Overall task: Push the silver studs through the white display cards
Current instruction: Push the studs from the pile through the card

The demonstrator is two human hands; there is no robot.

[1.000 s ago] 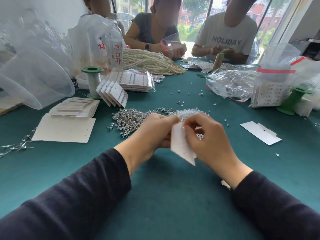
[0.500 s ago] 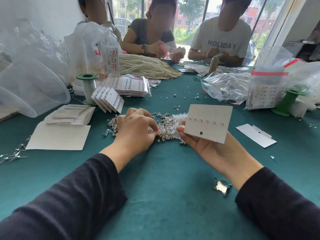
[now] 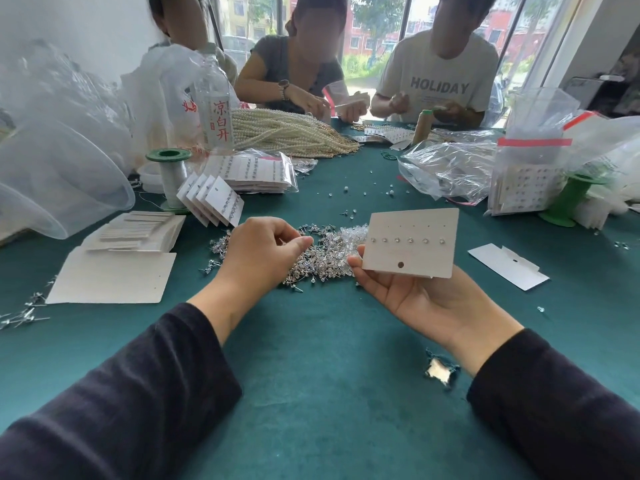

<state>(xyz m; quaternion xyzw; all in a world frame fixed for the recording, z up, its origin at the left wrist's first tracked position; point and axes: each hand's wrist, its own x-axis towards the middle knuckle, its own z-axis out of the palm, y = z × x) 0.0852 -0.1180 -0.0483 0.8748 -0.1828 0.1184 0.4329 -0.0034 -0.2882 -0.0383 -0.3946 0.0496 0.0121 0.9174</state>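
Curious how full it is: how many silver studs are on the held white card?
6 silver studs, in one row across the white card the right hand holds; none look hidden.

bare green felt near; stud pile, card stacks beyond

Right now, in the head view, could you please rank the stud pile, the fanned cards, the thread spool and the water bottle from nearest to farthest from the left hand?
1. Stud pile, right against the left hand.
2. Fanned cards, just beyond, to its left.
3. Thread spool, farther back-left.
4. Water bottle, at the back.
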